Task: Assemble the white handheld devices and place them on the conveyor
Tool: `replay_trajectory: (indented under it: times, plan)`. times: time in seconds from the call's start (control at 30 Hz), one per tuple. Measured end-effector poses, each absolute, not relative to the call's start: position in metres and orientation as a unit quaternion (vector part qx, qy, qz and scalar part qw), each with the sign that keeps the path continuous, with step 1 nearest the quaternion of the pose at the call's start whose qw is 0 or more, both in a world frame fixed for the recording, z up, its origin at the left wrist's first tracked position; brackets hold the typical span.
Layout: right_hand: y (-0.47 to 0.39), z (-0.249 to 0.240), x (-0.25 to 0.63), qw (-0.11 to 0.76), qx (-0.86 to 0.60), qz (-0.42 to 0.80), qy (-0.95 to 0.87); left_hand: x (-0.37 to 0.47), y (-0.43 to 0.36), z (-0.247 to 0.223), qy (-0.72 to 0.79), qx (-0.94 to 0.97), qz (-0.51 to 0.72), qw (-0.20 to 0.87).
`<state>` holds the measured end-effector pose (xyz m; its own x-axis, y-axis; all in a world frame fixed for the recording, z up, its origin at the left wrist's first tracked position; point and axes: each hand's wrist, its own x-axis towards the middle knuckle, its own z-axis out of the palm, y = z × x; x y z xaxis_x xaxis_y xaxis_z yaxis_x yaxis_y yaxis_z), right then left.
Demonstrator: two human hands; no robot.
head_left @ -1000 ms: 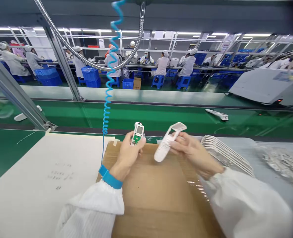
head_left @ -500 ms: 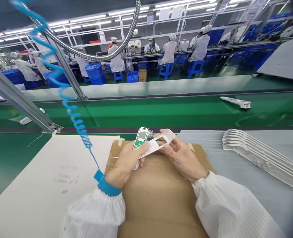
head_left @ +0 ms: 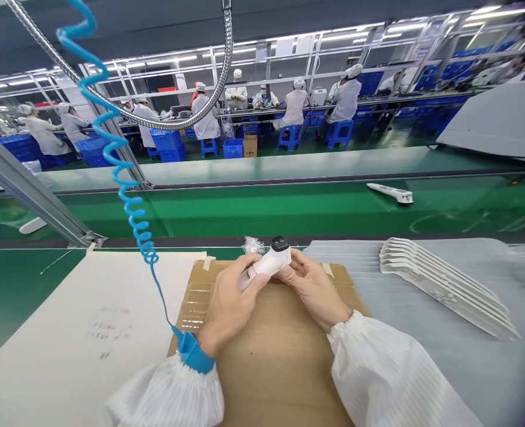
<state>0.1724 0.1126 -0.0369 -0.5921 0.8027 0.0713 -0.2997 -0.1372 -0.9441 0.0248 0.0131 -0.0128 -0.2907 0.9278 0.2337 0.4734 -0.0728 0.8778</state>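
A white handheld device (head_left: 269,262) with a black end cap (head_left: 280,243) is held between both hands, tilted with its black end up and away. My left hand (head_left: 233,296) is closed around its body, thumb on the near side. The fingers and thumb of my right hand (head_left: 311,287) grip the head just below the black cap. The device's far side and lower end are hidden by the fingers. Under the hands lies a brown cardboard sheet (head_left: 284,356). A blue wrist strap (head_left: 194,353) circles my left wrist.
A stack of white shell parts (head_left: 444,290) lies on grey foam sheeting (head_left: 360,261) at right. Crumpled clear plastic (head_left: 253,245) sits behind the hands. Another white device (head_left: 391,193) rests on the green conveyor belt (head_left: 262,207). A coiled blue cord (head_left: 133,204) hangs at left.
The white cover and the device with the exposed circuit board were separate; now they are together as one body, turned so the black end shows. The view has shifted slightly.
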Motion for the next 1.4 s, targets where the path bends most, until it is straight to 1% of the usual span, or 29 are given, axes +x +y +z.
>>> replay_trajectory:
  times: [0.1, 0.17, 0.23, 0.37, 0.47, 0.53, 0.63, 0.7, 0.8, 0.87, 1.0, 1.13, 1.27, 1.4]
  plan:
    - [0.112, -0.036, 0.171, 0.395, -0.252, 0.705, -0.532, 0.029, 0.011, -0.010, 0.652, 0.562, 0.462, 0.213]
    - [0.109, -0.032, 0.168, 0.396, -0.258, 0.716, -0.513, 0.033, 0.010, -0.007, 0.671, 0.580, 0.421, 0.190]
    - [0.104, -0.023, 0.164, 0.401, -0.261, 0.754, -0.450, 0.039, 0.008, -0.005, 0.697, 0.603, 0.346, 0.173]
    - [0.096, -0.006, 0.160, 0.406, -0.285, 0.835, -0.239, 0.051, 0.007, -0.003, 0.710, 0.658, 0.184, 0.173]
    - [0.095, 0.000, 0.164, 0.392, -0.284, 0.861, -0.153, 0.059, 0.006, 0.000, 0.687, 0.692, 0.125, 0.183]
    - [0.097, 0.001, 0.167, 0.381, -0.272, 0.870, -0.154, 0.058, 0.006, 0.001, 0.688, 0.693, 0.111, 0.183]
    - [0.099, -0.001, 0.169, 0.347, -0.234, 0.882, -0.216, 0.047, 0.007, 0.000, 0.724, 0.659, 0.136, 0.151]
    - [0.097, -0.004, 0.167, 0.331, -0.198, 0.883, -0.267, 0.039, 0.008, -0.004, 0.748, 0.621, 0.214, 0.097]
    - [0.088, -0.009, 0.160, 0.321, -0.169, 0.871, -0.331, 0.035, 0.008, -0.011, 0.722, 0.595, 0.352, 0.033]
    - [0.080, -0.012, 0.154, 0.315, -0.185, 0.861, -0.354, 0.040, 0.008, -0.011, 0.701, 0.600, 0.385, 0.022]
    - [0.070, -0.014, 0.147, 0.330, -0.239, 0.838, -0.364, 0.054, 0.006, -0.004, 0.690, 0.616, 0.380, 0.000]
    - [0.072, -0.013, 0.148, 0.319, -0.247, 0.847, -0.347, 0.056, 0.008, -0.001, 0.681, 0.626, 0.378, -0.028]
    - [0.085, -0.012, 0.158, 0.320, -0.245, 0.871, -0.280, 0.047, 0.008, -0.009, 0.675, 0.640, 0.365, 0.021]
    - [0.100, -0.009, 0.169, 0.359, -0.241, 0.868, -0.245, 0.041, 0.005, -0.012, 0.700, 0.634, 0.323, 0.060]
